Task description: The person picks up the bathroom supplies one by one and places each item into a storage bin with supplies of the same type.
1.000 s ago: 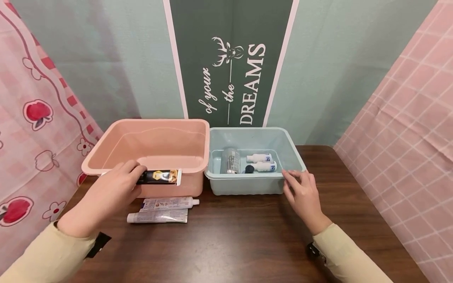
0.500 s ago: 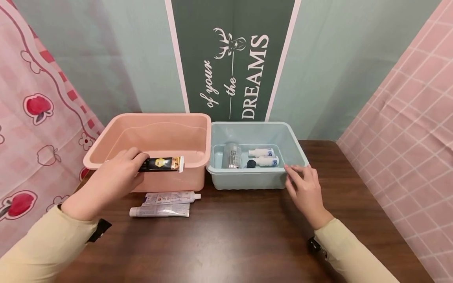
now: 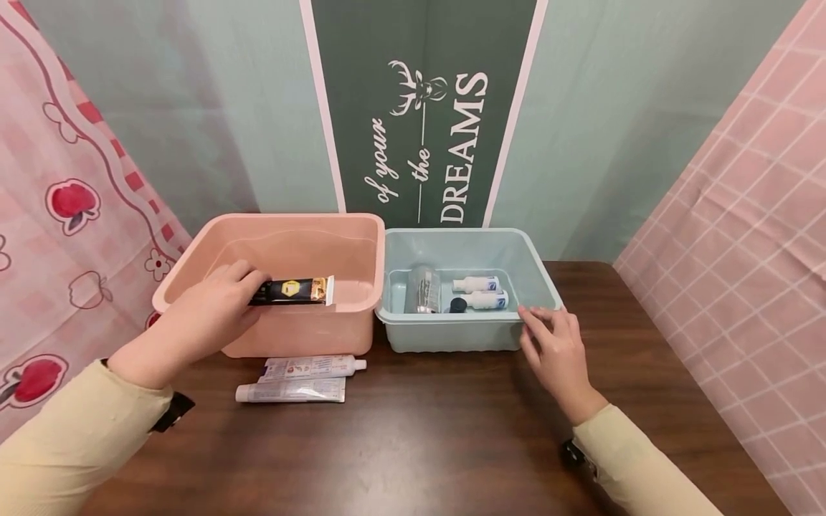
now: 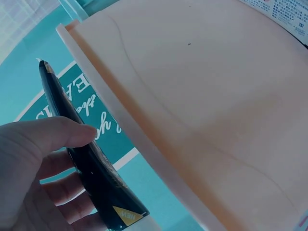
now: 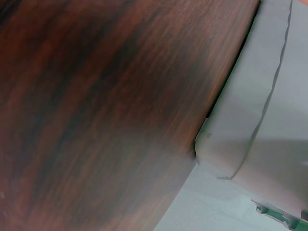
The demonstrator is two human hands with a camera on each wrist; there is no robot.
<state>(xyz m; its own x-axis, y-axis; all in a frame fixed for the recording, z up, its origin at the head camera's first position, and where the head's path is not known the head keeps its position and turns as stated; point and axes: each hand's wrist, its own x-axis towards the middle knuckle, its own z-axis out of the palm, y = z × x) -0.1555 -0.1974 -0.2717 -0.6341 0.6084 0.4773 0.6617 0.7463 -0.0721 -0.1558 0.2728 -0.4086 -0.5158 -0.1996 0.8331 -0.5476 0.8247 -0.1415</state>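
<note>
My left hand [image 3: 216,304] holds a black toothpaste tube [image 3: 293,290] with a gold hexagon on its label. In the head view it is over the front rim of the pink bin [image 3: 310,326], crimped end to the right. The left wrist view shows thumb and fingers around the tube [image 4: 96,168], beside the bin wall [image 4: 192,106]. At the front right corner of the blue bin [image 3: 452,335], my right hand [image 3: 558,355] grips the rim, index finger on top and thumb lower on the outside. The right wrist view shows no hand.
Two white tubes [image 3: 293,390] lie on the brown table [image 3: 400,437] in front of the pink bin. Inside the blue bin are a clear bottle [image 3: 424,290], two small white bottles [image 3: 485,299] and a black cap [image 3: 457,305]. Curtains hang behind and at both sides.
My left hand has raised the black tube from in front of the pink bin's wall to over its front rim. The right hand stays on the blue bin's corner.
</note>
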